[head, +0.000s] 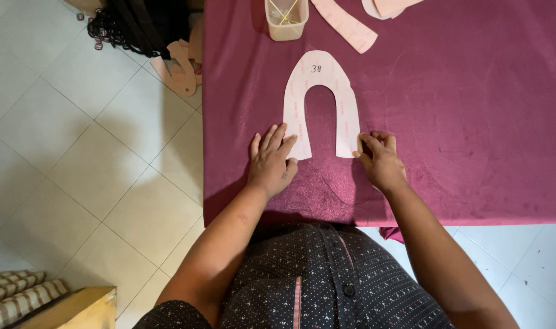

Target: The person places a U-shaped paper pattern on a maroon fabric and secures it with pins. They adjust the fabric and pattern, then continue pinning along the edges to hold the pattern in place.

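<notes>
Now both hands press a pale pink horseshoe-shaped paper pattern flat onto the magenta cloth that covers the surface, a little in from its near edge and toward its left side. The left hand lies with fingers spread and flat, its grip holding nothing, fingertips on the pattern's left leg. The right hand has its fingers curled, tips pressing the end of the right leg; whether it pinches the paper I cannot tell. The step in hand looks like positioning and steadying the pattern on the cloth. Any next move would call for the pattern staying flat and unshifted.

At the far edge stands a clear plastic tub, open, with thin yellowish strands inside, perhaps rubber bands. Other pink pattern pieces lie beside it.
</notes>
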A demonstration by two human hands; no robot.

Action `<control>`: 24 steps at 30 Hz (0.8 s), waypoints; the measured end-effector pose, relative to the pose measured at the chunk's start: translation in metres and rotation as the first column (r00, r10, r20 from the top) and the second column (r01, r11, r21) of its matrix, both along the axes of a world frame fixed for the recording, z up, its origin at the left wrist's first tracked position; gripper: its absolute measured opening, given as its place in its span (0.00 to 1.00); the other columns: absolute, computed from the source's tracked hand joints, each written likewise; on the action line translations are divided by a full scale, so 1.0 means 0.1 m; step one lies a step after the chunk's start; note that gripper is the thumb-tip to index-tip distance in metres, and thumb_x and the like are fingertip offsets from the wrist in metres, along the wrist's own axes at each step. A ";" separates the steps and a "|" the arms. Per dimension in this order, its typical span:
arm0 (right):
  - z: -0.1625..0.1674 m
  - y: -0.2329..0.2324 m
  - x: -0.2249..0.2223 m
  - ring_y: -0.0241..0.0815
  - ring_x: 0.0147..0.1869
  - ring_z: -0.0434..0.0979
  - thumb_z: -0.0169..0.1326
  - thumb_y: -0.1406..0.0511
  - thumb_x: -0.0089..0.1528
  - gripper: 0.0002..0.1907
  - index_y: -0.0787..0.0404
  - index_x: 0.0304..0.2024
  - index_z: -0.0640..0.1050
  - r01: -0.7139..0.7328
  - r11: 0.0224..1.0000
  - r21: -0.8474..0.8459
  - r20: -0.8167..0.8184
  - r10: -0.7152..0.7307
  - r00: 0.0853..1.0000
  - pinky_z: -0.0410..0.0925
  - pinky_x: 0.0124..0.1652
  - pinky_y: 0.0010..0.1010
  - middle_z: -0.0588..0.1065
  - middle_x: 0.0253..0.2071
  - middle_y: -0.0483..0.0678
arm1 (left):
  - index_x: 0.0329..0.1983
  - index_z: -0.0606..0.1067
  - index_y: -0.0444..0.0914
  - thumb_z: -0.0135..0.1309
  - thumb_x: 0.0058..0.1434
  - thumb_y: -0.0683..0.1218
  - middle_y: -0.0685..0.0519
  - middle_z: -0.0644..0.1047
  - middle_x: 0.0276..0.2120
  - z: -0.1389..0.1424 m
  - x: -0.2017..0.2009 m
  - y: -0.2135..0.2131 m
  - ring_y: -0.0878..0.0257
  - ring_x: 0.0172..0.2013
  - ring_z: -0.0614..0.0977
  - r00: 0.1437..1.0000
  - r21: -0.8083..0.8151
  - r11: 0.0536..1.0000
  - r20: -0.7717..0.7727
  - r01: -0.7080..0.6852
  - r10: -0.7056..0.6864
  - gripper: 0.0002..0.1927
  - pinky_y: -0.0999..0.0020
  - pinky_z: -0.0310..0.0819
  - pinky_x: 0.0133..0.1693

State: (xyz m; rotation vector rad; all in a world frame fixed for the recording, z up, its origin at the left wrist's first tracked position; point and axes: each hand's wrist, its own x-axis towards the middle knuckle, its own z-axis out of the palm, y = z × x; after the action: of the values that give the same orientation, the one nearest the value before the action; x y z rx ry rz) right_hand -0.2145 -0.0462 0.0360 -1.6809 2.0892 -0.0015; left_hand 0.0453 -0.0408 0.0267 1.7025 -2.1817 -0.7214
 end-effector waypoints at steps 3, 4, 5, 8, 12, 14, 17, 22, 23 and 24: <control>-0.02 -0.01 -0.04 0.51 0.68 0.70 0.54 0.49 0.64 0.30 0.42 0.68 0.68 0.008 0.999 0.051 0.010 -0.008 1.000 0.73 0.56 0.38 0.56 0.73 0.47 | 0.68 0.68 0.45 0.50 0.62 0.54 0.46 0.52 0.75 -0.01 -0.01 -0.02 0.52 0.75 0.46 0.999 0.052 0.999 0.043 -0.002 0.000 0.29 0.50 0.30 0.71; -0.02 -0.02 -0.05 0.51 0.68 0.70 0.53 0.49 0.64 0.31 0.41 0.69 0.68 0.026 0.996 0.086 0.023 -0.028 0.999 0.74 0.56 0.38 0.55 0.73 0.47 | 0.68 0.68 0.45 0.50 0.63 0.54 0.46 0.52 0.75 -0.01 -0.01 -0.02 0.52 0.75 0.46 0.999 0.053 0.999 0.053 0.001 -0.004 0.29 0.50 0.29 0.71; -0.03 -0.02 -0.06 0.52 0.68 0.70 0.53 0.49 0.63 0.31 0.40 0.69 0.67 0.043 0.992 0.121 0.036 -0.048 0.998 0.75 0.55 0.38 0.54 0.74 0.47 | 0.68 0.68 0.45 0.49 0.64 0.54 0.47 0.51 0.75 -0.02 -0.02 -0.03 0.53 0.75 0.46 0.998 0.054 0.999 0.065 0.003 -0.007 0.29 0.50 0.29 0.71; -0.05 -0.04 -0.08 0.53 0.71 0.67 0.54 0.49 0.64 0.30 0.40 0.69 0.67 0.004 0.996 0.086 0.020 -0.006 1.000 0.71 0.58 0.40 0.54 0.73 0.48 | 0.68 0.69 0.45 0.50 0.63 0.54 0.48 0.53 0.75 -0.05 -0.03 -0.04 0.54 0.75 0.48 0.999 0.048 0.999 0.050 -0.005 0.002 0.29 0.51 0.30 0.72; -0.07 -0.05 -0.10 0.53 0.69 0.69 0.55 0.50 0.64 0.30 0.40 0.69 0.68 -0.010 0.998 0.065 0.048 0.007 0.999 0.71 0.59 0.38 0.55 0.72 0.49 | 0.65 0.72 0.45 0.51 0.62 0.54 0.48 0.57 0.74 -0.09 -0.02 -0.03 0.54 0.74 0.52 1.000 0.025 0.999 0.003 -0.025 0.025 0.28 0.51 0.32 0.72; -0.06 -0.06 -0.10 0.54 0.68 0.70 0.55 0.51 0.63 0.31 0.39 0.69 0.68 0.002 0.996 0.090 0.064 -0.007 0.998 0.71 0.59 0.36 0.55 0.73 0.49 | 0.64 0.73 0.44 0.52 0.61 0.55 0.47 0.59 0.73 -0.11 -0.01 -0.02 0.53 0.74 0.53 0.999 -0.009 1.000 -0.026 -0.029 0.028 0.27 0.51 0.32 0.72; -0.04 -0.08 -0.10 0.53 0.67 0.70 0.54 0.50 0.63 0.30 0.37 0.69 0.67 0.030 0.990 0.139 0.057 -0.039 0.998 0.74 0.56 0.35 0.54 0.74 0.49 | 0.63 0.75 0.44 0.53 0.60 0.55 0.47 0.61 0.73 -0.12 0.01 -0.02 0.53 0.74 0.55 0.998 -0.052 0.998 -0.056 -0.031 0.028 0.27 0.51 0.34 0.72; 0.02 -0.08 -0.06 0.52 0.68 0.70 0.54 0.50 0.63 0.30 0.36 0.69 0.67 0.023 0.993 0.115 0.038 -0.027 0.999 0.74 0.55 0.35 0.55 0.73 0.49 | 0.63 0.75 0.46 0.53 0.61 0.55 0.48 0.60 0.72 -0.13 0.01 -0.01 0.53 0.74 0.54 0.998 -0.043 0.999 -0.053 -0.033 0.030 0.27 0.51 0.34 0.72; 0.03 -0.08 -0.06 0.52 0.68 0.70 0.54 0.50 0.64 0.30 0.36 0.69 0.67 0.027 0.992 0.122 0.032 -0.031 0.999 0.75 0.55 0.35 0.55 0.73 0.48 | 0.63 0.75 0.46 0.53 0.61 0.55 0.48 0.60 0.72 -0.13 0.01 -0.01 0.53 0.74 0.54 0.998 -0.041 0.999 -0.050 -0.030 0.028 0.27 0.51 0.33 0.72; 0.03 -0.08 -0.06 0.52 0.68 0.70 0.54 0.50 0.64 0.30 0.36 0.69 0.67 0.029 0.991 0.127 0.033 -0.033 0.999 0.74 0.55 0.35 0.55 0.73 0.48 | 0.63 0.75 0.46 0.52 0.61 0.55 0.48 0.60 0.73 -0.13 0.00 -0.02 0.53 0.74 0.54 0.999 -0.031 0.999 -0.044 -0.029 0.028 0.26 0.51 0.33 0.72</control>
State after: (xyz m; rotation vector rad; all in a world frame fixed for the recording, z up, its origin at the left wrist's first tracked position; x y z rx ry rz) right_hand -0.2204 -0.0538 0.0387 -1.5625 2.0448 0.0898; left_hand 0.0456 -0.0425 0.0139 1.6835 -2.1242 -0.7055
